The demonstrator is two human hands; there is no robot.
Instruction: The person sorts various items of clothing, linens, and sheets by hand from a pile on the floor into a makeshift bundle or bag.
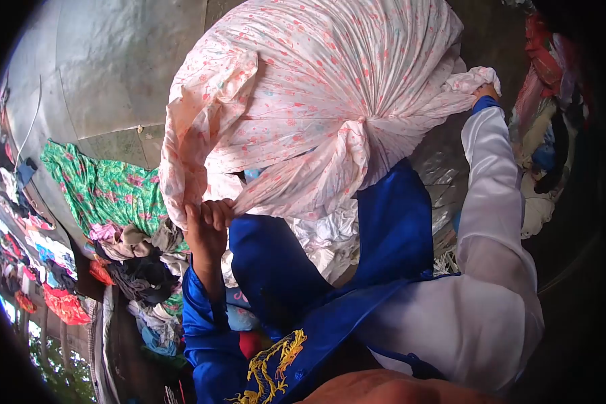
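A large bundle (310, 74) wrapped in white cloth with small pink and red flowers fills the upper middle. Its cloth is gathered into a knot at the front, with pleats fanning out from it. Below the bundle's left side, my left hand (207, 225) is closed round two strips of this cloth, one hanging from the upper left and one running toward the knot. My right hand (489, 90), at the end of a white sleeve, grips a twisted end of the same cloth on the right. That hand's fingers are partly hidden by the cloth.
A green flowered cloth (108, 185) lies left of the bundle, by a heap of dark and pale clothes (141, 273). More garments (542, 135) are piled along the right. Shiny silvery sheeting (326, 239) shows between my knees. Grey floor sheeting (121, 60) extends behind.
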